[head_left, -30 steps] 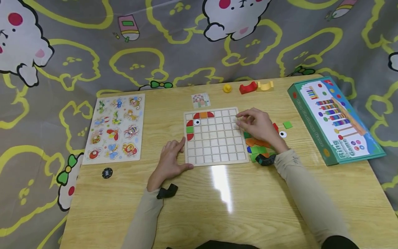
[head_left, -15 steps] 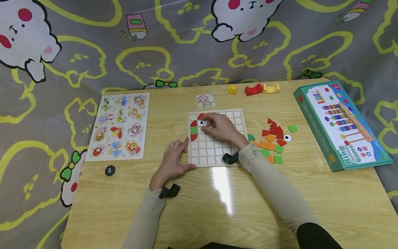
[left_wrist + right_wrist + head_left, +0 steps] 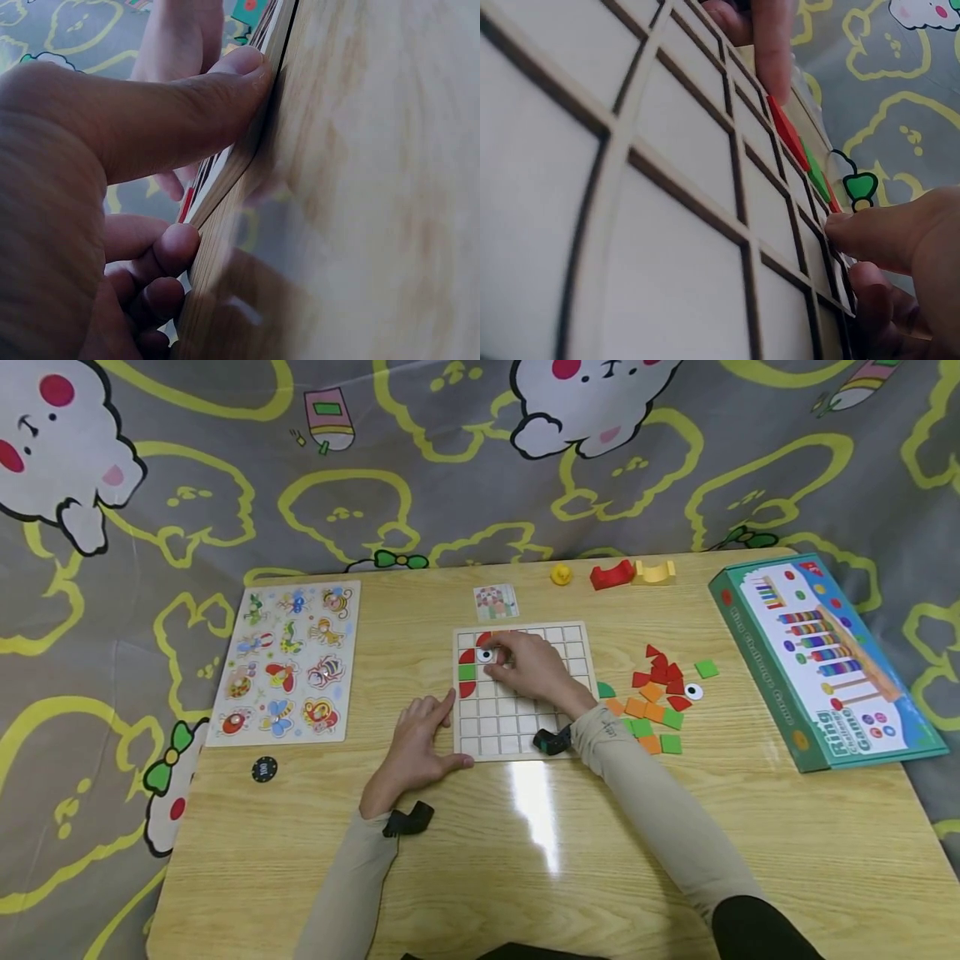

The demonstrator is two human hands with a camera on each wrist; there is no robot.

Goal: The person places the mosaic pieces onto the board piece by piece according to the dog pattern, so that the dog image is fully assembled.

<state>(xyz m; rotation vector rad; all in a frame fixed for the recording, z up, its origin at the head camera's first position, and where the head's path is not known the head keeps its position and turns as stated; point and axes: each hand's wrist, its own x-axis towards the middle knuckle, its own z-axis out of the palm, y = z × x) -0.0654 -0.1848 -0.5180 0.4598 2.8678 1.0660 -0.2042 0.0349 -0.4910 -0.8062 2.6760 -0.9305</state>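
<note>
My left hand (image 3: 416,752) lies at the near left corner of a wooden grid board (image 3: 487,727). Its thumb presses the near edge and its index finger touches the left edge; the left wrist view shows thumb and fingertips against the rim. Over the upper part of the board, my right hand (image 3: 528,667) has thumb and index fingertips beside a round eye tile (image 3: 485,656). Whether a tile sits between those fingertips is hidden. Along the board's left column are red quarter-round tiles (image 3: 467,689) and a green square tile (image 3: 467,672). Another red tile (image 3: 482,640) shows in the top row.
Loose red, orange and green tiles (image 3: 652,710) and a second eye tile (image 3: 693,692) lie right of the board. A picture card (image 3: 496,602), yellow piece (image 3: 561,574) and red block (image 3: 612,575) stand behind. An insect puzzle board (image 3: 285,660), black chip (image 3: 264,769) and green box (image 3: 825,660) flank them.
My right hand has moved left from the board's right edge to beside the eye tile, uncovering the loose tiles. It has barely moved in the last half second. My left hand stays at the corner.
</note>
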